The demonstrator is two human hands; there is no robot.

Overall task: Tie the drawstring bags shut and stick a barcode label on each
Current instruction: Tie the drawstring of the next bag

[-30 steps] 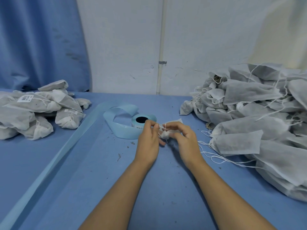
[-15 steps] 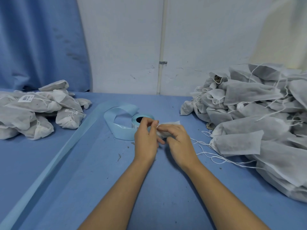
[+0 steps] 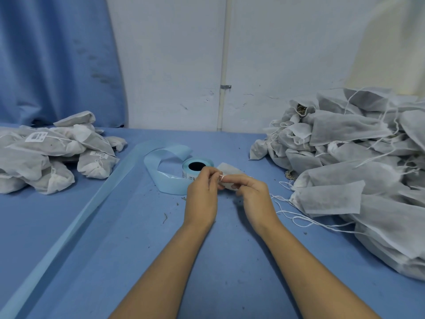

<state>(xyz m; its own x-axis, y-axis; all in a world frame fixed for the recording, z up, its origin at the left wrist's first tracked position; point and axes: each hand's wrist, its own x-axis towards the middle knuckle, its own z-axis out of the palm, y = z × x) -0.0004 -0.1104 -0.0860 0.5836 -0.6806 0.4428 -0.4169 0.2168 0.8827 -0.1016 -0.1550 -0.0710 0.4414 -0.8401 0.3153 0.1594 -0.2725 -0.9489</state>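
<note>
A small white drawstring bag [image 3: 227, 169] lies on the blue table [image 3: 207, 249] at the centre, mostly hidden behind my fingers. My left hand [image 3: 202, 194] pinches its white string near the bag's neck. My right hand [image 3: 253, 194] has its fingers curled on the bag's neck and string, close against the left hand. Just behind the hands stands the label roll [image 3: 197, 168], pale blue with a black core, and its backing strip [image 3: 165, 166] loops off to the left.
A big heap of untied white bags [image 3: 358, 162] fills the right side, loose strings trailing onto the table. A smaller pile of tied, labelled bags [image 3: 50, 153] lies at the left. A long strip of pale blue backing [image 3: 69, 226] runs to the front left corner.
Both hands have stayed at the bag's neck, working the string. The fingers have shifted and the bag now shows more behind them.
</note>
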